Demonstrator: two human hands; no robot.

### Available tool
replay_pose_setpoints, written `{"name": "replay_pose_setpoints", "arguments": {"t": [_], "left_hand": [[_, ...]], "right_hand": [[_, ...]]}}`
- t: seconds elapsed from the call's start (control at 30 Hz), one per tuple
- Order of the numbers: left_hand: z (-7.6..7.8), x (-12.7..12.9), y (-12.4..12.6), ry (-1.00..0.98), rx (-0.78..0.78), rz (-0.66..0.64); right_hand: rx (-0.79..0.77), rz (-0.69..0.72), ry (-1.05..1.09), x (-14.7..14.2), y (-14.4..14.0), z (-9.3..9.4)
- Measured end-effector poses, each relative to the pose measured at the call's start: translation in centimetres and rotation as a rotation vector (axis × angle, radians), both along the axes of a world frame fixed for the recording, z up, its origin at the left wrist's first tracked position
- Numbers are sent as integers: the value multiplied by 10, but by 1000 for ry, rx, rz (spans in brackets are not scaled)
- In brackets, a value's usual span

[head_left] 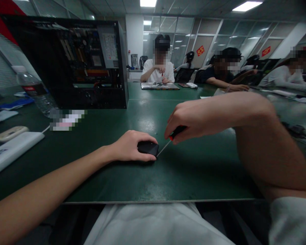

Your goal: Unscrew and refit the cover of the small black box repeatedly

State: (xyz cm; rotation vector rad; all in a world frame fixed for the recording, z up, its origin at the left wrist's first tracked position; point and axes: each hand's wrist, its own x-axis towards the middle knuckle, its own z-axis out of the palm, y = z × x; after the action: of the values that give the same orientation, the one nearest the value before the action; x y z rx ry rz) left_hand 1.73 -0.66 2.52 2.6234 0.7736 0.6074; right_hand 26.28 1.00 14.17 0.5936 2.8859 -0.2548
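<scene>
My left hand (129,146) is closed around a small black computer mouse (148,148), holding it down on the green table. Thumb and fingers grip its two sides. In my right hand (186,119) is a screwdriver (179,131) with a black and red handle, gripped from above with the wrist bent. Its thin metal shaft slants down to the left, and the tip meets the mouse's near right edge. Whether the tip is inside a seam or only against the edge, I cannot tell.
An open black computer case (122,68) stands at the back left, beside a plastic bottle (38,90). A white power bank (14,151) lies at the left on the green table (153,185). Across the table a person (156,69) sits behind a board with parts; other people sit to the right.
</scene>
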Motion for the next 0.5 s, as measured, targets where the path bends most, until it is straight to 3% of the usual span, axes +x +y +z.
{"name": "replay_pose_setpoints", "arguments": {"t": [0.2,0.37,0.5], "left_hand": [[-2,2,-1,0,11,-22],[-3,1,0,15,14,-15],[-2,2,0,32,21,-2]], "right_hand": [[-250,-72,-124,18,18,-30],[-179,-98,29,49,11,-20],[-91,-70,79,50,-6,-15]]}}
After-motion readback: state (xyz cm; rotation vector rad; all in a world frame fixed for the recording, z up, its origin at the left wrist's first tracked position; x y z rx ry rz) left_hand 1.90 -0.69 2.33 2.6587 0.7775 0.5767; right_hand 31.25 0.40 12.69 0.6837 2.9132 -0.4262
